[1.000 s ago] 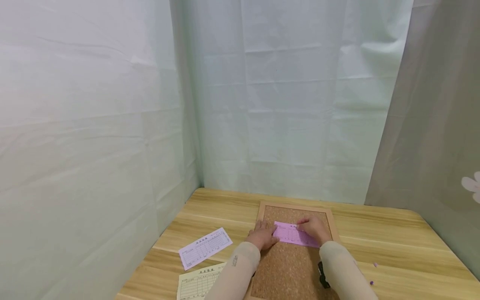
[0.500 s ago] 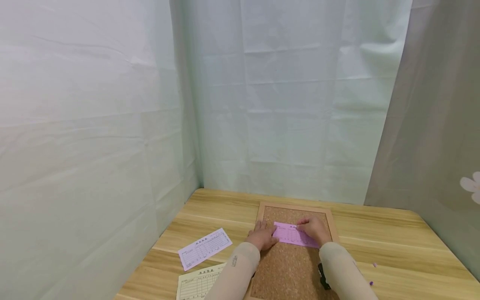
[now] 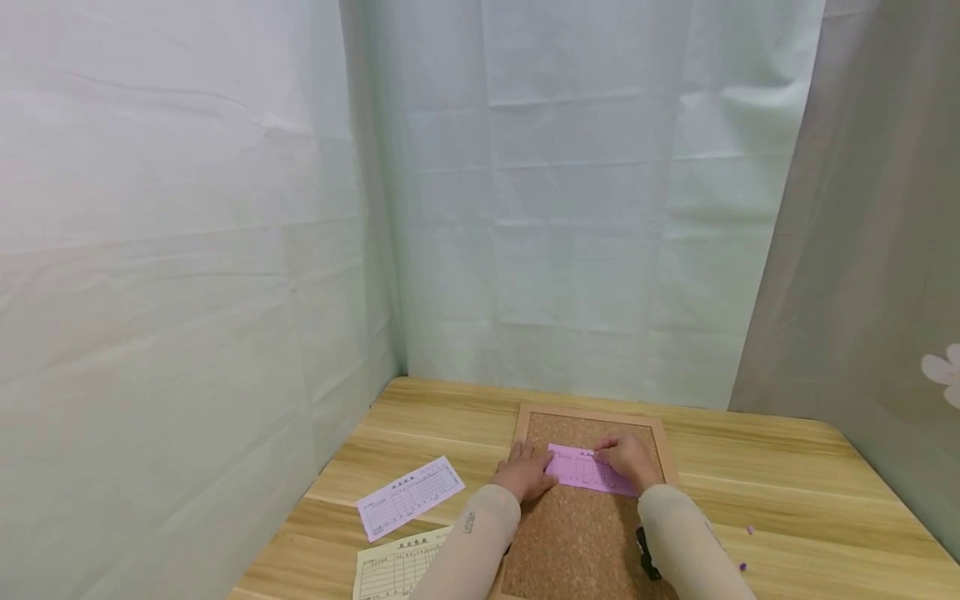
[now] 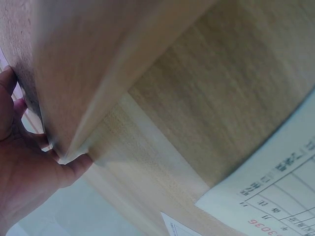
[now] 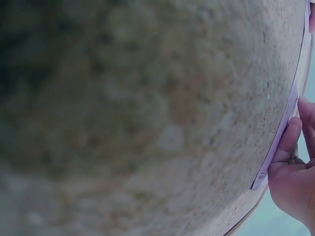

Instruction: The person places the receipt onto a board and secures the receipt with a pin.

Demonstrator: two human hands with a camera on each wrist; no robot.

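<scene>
A pink printed slip (image 3: 581, 472) lies across the upper part of a wood-framed corkboard (image 3: 570, 542). My left hand (image 3: 525, 473) rests on the board's left side, fingers spread over the frame, with fingertips touching the slip's left end. In the left wrist view the left hand (image 4: 34, 167) lies at the board's edge. My right hand (image 3: 628, 460) is on the slip's right half, finger and thumb pinched together at its top middle. A tiny pale thing, seemingly a pushpin, is mostly hidden there. In the right wrist view the right hand (image 5: 293, 172) lies against the slip (image 5: 275, 142).
A white slip (image 3: 410, 497) and a yellow slip (image 3: 397, 567) lie on the wooden table (image 3: 787, 475) left of the board. Two small purple pieces, one of them round (image 3: 743, 567), lie to the right. Pale curtains (image 3: 570, 208) hang around the table.
</scene>
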